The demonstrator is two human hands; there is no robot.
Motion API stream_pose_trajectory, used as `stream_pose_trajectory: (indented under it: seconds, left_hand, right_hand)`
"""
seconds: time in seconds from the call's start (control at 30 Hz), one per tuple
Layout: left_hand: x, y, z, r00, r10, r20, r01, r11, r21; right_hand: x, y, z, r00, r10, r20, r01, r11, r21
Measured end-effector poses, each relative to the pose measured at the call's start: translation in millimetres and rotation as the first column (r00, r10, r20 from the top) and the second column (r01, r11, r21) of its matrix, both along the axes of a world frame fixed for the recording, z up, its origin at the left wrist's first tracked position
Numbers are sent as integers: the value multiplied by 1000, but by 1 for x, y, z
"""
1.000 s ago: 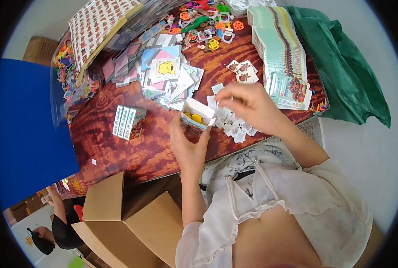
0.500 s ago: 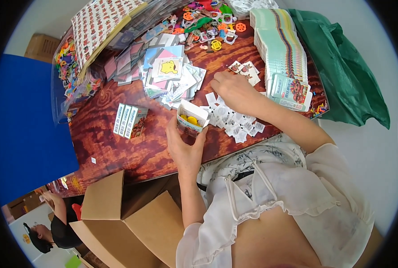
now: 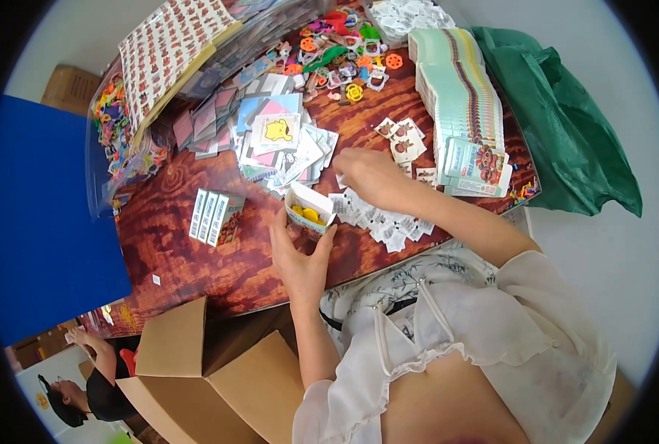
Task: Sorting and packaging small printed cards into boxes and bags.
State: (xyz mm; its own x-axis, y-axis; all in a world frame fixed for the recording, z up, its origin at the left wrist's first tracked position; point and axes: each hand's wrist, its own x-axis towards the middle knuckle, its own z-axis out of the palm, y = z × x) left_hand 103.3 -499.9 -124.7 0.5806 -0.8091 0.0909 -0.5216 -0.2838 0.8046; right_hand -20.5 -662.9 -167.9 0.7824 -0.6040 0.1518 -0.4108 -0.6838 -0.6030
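Note:
My left hand [image 3: 298, 259] is wrapped round a small open carton [image 3: 320, 226], keeping it upright on the table. Inside it show some yellow pieces [image 3: 309, 214]; what lies under them is hidden. Just right of the carton, my right hand [image 3: 366, 176] hovers with its fingers pinched together, and a small white piece [image 3: 341, 180] shows at the fingertips. Beneath that hand spreads a pile of small white printed squares [image 3: 389, 224]. Beyond it lie small cards with brown pictures [image 3: 405, 144].
Three closed cartons [image 3: 215, 217] stand at left. Behind are a heap of flat cards [image 3: 285, 140], colourful plastic trinkets [image 3: 352, 55] and a long row of flattened cartons [image 3: 459, 92]. A green bag [image 3: 566, 133] hangs at right, an open cardboard box [image 3: 170, 344] sits below, and another person [image 3: 107, 377] is at far left.
My right hand has moved from the picture cards toward the carton, a small white piece now at its fingertips. My left hand still holds the carton, slightly lower left in view.

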Motion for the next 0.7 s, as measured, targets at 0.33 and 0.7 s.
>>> stream_pose_trajectory:
  seconds: [0.33,0.7]
  left_hand:
    - [4,4,-3,998,21,-63,-18,999,36]
    - [-1,-2,-9,997,-63,-44,64,998,26]
  right_hand:
    - [-25,-41,15,959,-242,145,158,888,431]
    - [-49,-81,9,971,-216,-99,227,967,114]
